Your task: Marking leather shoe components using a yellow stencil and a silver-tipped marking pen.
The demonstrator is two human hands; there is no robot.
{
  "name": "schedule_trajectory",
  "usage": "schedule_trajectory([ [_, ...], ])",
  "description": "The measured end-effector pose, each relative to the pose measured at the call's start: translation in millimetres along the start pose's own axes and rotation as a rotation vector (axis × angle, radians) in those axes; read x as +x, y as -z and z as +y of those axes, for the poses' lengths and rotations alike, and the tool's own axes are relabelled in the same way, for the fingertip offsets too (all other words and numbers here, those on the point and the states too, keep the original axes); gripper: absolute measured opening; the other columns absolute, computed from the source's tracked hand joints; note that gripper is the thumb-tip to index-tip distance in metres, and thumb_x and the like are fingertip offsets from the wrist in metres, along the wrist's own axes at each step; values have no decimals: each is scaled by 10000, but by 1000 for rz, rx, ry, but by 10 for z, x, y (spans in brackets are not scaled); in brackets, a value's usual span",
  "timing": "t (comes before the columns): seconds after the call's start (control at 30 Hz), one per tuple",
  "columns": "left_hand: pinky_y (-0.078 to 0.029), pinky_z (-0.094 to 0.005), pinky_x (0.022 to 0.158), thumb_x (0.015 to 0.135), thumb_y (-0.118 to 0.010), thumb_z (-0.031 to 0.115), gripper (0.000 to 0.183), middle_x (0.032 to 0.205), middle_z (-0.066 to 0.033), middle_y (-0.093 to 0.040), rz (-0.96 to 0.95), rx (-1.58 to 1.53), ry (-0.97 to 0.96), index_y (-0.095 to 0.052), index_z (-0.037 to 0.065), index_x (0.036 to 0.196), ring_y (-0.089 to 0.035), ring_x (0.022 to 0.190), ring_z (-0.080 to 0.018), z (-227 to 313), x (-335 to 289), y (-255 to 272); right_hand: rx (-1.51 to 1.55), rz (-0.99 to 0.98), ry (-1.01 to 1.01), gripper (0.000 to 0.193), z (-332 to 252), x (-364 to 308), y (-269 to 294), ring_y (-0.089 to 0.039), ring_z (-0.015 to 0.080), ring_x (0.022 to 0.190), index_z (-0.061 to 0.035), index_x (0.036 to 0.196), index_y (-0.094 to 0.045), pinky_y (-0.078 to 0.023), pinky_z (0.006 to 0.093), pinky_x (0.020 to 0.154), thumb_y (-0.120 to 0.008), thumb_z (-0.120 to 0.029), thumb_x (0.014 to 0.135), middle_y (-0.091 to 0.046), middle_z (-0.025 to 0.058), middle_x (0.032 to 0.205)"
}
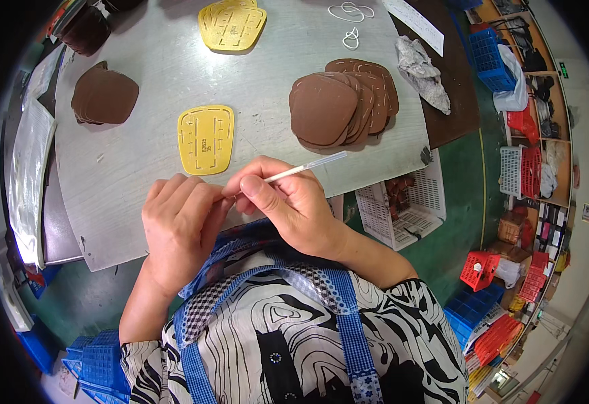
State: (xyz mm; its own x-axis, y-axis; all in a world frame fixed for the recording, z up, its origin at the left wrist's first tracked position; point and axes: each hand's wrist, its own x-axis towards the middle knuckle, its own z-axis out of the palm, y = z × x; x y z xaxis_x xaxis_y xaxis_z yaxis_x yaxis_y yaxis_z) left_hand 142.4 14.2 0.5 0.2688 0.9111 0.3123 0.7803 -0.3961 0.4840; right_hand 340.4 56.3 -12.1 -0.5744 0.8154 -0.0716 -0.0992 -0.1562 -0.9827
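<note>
Right grip: pinching a slim white pen between thumb and forefinger
Left grip: curled in, drawn up to the right fingertips; impossible to tell whether pinching the pen's hidden lower end
Pen: held over the near side of the grey tabletop, slanting up toward the right, clear at the upper end
White basket: below the tabletop, at the right
Near yellow template: lying flat just beyond the hands, slotted
Right brown pieces: rounded, fanned in an overlapping pile
Left brown pieces: stacked
Far yellow templates: overlapping
White cords: looped loosely, farther right
</note>
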Motion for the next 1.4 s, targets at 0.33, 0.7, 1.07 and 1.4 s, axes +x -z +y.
schedule_trajectory([
  [0.33, -385, -372, 627, 748, -791, 97, 166, 700, -18, -570, 45, -65, -55, -650, 102, 835, -557, 649, -231, -5, -69, -79, -130, 57, 75, 417, 32, -4, -58, -608, 71, 684, -6, 952, -673, -502, 224, 638, -474, -328, 1128, -656, 33, 824],
  [0.7, -406, -384, 629, 708, -788, 68, 169, 704, -61, -574, 54, -223, -62, -654, 64, 812, -539, 637, -270, -50, -96, -228, -419, 74, 394, 158, 176, 28, -39, -613, 248, 646, -8, 903, -597, -489, 354, 570, -583, -88, 1038, -622, 97, 791],
  [1.07, -458, -380, 668, 798, -751, 165, 170, 770, -31, -585, 125, -198, -53, -612, 107, 877, -613, 737, -246, 30, -92, -302, -302, 63, 203, 368, 103, -49, 165, -570, 99, 662, -11, 884, -653, -467, 249, 603, -476, -230, 1121, -608, 41, 771],
  [1.4, -493, -445, 681, 868, -688, 123, 104, 725, -121, -609, 387, 446, 591, -628, 67, 806, -620, 701, -336, -824, -796, 759, -136, -191, -63, 374, -102, 188, 131, -645, 112, 825, 31, 1392, -557, -530, 252, 764, -603, -140, 1063, -695, 74, 929],
])
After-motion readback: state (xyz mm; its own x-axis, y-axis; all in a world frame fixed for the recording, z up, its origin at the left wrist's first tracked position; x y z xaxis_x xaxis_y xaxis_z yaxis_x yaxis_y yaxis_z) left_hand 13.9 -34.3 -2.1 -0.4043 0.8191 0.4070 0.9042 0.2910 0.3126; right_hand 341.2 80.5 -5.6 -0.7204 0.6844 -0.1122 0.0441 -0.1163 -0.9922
